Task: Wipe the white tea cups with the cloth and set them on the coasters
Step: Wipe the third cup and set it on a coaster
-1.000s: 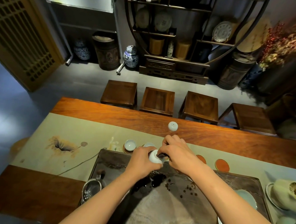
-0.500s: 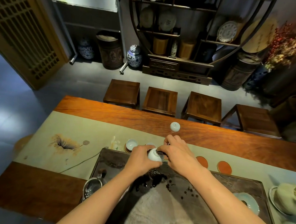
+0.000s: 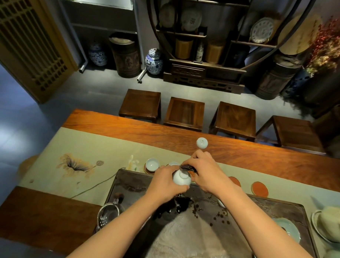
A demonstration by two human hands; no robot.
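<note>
While left hand (image 3: 164, 183) grips the cup (image 3: 181, 177) (tilted), right hand (image 3: 204, 171) pinches dark cloth (image 3: 187, 166) at its rim.

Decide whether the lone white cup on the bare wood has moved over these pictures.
No. The lone white cup stays on the bare wood just beyond the far edge of the table runner, at the same gap from it; only the camera shifts.

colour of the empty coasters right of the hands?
Orange-red with a thin pale rim; the coasters lie on the runner, clearest in the head view.
</note>
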